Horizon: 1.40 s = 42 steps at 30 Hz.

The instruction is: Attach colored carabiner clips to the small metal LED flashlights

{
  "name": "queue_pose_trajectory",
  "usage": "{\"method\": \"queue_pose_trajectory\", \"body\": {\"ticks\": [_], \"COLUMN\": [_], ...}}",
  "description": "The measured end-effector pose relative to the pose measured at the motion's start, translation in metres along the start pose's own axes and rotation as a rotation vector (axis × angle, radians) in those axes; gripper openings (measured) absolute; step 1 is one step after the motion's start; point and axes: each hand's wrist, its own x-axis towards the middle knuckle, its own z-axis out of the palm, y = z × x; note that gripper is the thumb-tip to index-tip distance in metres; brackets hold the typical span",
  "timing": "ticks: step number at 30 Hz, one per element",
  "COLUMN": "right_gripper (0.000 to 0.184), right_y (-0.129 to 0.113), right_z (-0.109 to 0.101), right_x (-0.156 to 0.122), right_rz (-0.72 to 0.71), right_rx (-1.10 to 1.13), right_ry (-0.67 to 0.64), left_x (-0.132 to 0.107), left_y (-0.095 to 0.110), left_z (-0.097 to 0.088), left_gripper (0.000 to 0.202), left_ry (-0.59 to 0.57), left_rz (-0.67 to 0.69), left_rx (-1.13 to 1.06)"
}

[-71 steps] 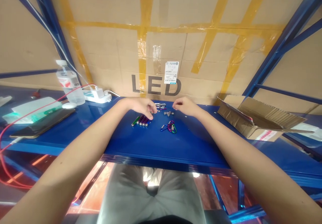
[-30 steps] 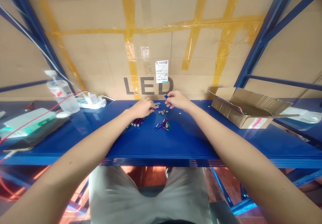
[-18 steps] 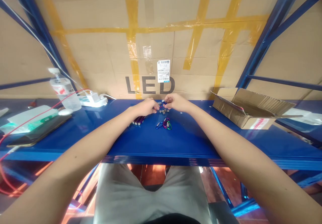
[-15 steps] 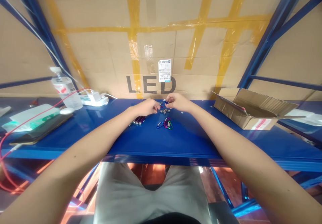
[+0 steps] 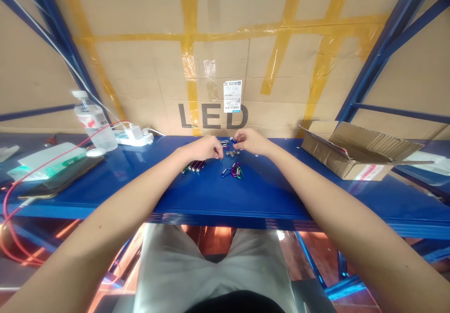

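Note:
My left hand (image 5: 210, 148) is closed in a pinch, fingertips pointing down just left of a small pile of metal pieces (image 5: 232, 153). A tiny bit of something shows under its fingertips, too small to name. My right hand (image 5: 250, 141) is closed on a small blue piece with a pale end (image 5: 233, 140), held behind the pile. Several coloured carabiners (image 5: 236, 170), blue, magenta and green, lie nearer to me. Beneath my left wrist is a row of dark purple rods with shiny ends (image 5: 195, 166), partly hidden. Silvery clips (image 5: 224, 142) lie between the hands.
An open cardboard box (image 5: 365, 156) stands on the right of the blue table (image 5: 225, 198). On the left are a plastic bottle (image 5: 95, 125), a power strip (image 5: 135, 137), a phone (image 5: 65, 177) and a red cable (image 5: 56, 160). A large taped carton (image 5: 151, 78) rises behind.
My left hand has moved slightly toward me and left, away from the metal pieces. The right hand keeps its hold on the blue piece. The view has shifted a little.

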Motion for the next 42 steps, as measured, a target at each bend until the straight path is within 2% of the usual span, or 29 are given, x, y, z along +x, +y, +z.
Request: {"method": "queue_pose_trajectory", "body": {"ticks": [7,12,16,32,35,40,42], "right_gripper": [0.021,0.018,0.020,0.021,0.021,0.019,0.018], "right_y": [-0.001,-0.001,-0.001,0.003,0.003,0.002,0.003], "right_z": [0.000,0.002,0.003,0.003,0.002,0.001,0.001], "right_x": [-0.001,-0.001,0.000,0.000,0.000,-0.001,0.000], "right_rz": [-0.003,-0.032,-0.093,-0.086,-0.091,-0.107,-0.124], "right_rx": [-0.009,0.026,0.033,-0.009,-0.024,-0.010,0.003], "right_ry": [0.009,-0.005,-0.006,-0.012,-0.013,-0.015,-0.017], "left_x": [-0.003,-0.003,-0.003,-0.010,-0.010,-0.008,-0.007], "left_y": [0.000,0.002,0.005,0.017,0.017,0.023,0.028], "left_z": [-0.001,0.005,0.007,-0.004,-0.005,-0.008,-0.006], "left_gripper": [0.023,0.027,0.021,0.018,0.013,0.011,0.010], "left_ry": [0.030,-0.070,-0.071,-0.121,-0.040,0.257,0.343], "left_rz": [-0.064,-0.110,-0.115,-0.187,-0.153,0.034,0.076], "left_rx": [0.027,0.093,0.103,0.070,0.089,0.203,0.273]}}
